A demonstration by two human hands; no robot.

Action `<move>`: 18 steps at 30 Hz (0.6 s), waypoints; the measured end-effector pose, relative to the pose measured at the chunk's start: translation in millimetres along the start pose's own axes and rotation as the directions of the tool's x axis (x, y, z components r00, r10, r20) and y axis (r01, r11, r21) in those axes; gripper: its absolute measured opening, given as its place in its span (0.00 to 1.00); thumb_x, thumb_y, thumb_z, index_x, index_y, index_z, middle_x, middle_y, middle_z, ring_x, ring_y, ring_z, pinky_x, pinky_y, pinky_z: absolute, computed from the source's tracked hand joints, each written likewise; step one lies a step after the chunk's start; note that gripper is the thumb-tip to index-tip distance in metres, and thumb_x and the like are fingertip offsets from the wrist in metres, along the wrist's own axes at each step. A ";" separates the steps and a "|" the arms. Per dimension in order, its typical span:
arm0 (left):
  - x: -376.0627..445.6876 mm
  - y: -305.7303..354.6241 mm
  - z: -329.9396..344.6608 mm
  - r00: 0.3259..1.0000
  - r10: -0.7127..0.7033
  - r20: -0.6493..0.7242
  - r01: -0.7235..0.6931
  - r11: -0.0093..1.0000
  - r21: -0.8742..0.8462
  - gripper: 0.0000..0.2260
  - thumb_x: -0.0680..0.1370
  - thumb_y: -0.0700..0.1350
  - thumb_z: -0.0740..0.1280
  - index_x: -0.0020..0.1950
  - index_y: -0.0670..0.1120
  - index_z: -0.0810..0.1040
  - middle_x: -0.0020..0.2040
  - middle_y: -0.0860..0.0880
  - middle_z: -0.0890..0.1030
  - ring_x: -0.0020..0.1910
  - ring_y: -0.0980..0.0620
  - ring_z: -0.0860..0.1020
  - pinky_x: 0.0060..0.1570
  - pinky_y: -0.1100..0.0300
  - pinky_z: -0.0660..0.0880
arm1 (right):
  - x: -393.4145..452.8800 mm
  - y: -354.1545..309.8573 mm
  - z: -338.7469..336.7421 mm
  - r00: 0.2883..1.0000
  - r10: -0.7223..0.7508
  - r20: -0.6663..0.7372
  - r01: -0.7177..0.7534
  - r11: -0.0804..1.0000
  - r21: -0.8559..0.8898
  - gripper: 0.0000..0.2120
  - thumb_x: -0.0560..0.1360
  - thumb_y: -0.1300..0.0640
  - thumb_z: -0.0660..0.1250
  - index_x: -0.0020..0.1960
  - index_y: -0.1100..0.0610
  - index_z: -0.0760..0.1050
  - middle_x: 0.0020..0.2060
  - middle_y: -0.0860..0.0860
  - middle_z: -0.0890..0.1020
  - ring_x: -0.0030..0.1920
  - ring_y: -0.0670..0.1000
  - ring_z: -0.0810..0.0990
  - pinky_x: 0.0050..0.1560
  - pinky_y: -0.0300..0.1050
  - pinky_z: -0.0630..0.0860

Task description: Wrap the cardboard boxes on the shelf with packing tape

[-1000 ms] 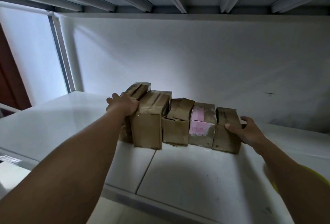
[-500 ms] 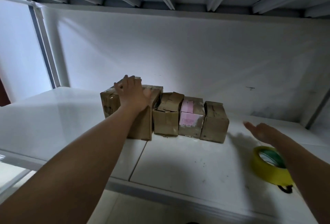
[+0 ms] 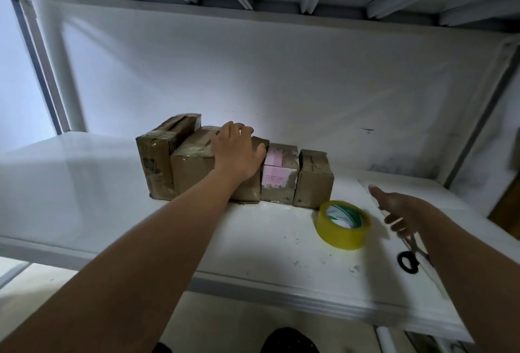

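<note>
- A row of small cardboard boxes (image 3: 225,172) stands side by side, touching, near the back wall of the white shelf (image 3: 84,198); some faces already look glossy with tape, others dull.
- The second box from the left (image 3: 194,172) sits just in front of the leftmost box (image 3: 157,164); a box with a pink label (image 3: 277,175) and a plain brown one (image 3: 313,183) close the row on the right. A further box under the forearm is largely hidden.
- The left hand (image 3: 239,152) lies flat on top of the row with fingers spread and straight, pressing and not gripping.
- These boxes look light and fairly stiff, though worn at the corners; taped faces may be slippery. I judge the best hold is across two opposite side walls, sliding one box forward out of the row first.
- The roll of yellow packing tape (image 3: 344,223) lies flat on the shelf just in front of the rightmost box.
- The right hand (image 3: 402,209) hovers beside the roll, fingers extended, holding nothing that I can make out.
- Black-handled scissors (image 3: 410,254) lie partly under that wrist.
- The tight packing of neighbours stands in the way of wrapping any box in place.
</note>
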State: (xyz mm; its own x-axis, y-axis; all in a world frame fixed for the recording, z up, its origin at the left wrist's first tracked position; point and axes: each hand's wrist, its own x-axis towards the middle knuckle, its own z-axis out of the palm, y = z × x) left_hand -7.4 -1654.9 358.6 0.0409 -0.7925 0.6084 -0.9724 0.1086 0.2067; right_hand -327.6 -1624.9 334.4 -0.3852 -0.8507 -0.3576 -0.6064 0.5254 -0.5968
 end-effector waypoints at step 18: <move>-20.1 7.3 -3.2 0.994 0.021 0.104 -0.022 1.000 0.009 0.20 0.78 0.51 0.59 0.68 0.44 0.68 0.66 0.43 0.69 0.68 0.43 0.63 0.69 0.46 0.57 | -5.9 31.6 23.6 0.973 -0.189 -0.129 0.087 0.827 -0.555 0.22 0.69 0.42 0.72 0.43 0.59 0.70 0.34 0.51 0.73 0.36 0.49 0.73 0.37 0.41 0.68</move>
State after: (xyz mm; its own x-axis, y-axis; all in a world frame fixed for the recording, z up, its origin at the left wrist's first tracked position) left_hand -14.5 -1636.2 350.2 -0.0036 -0.8485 0.5292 -0.9750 0.1204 0.1865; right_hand -328.1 -1603.6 300.7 -0.3502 -0.9258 -0.1423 -0.9212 0.3679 -0.1264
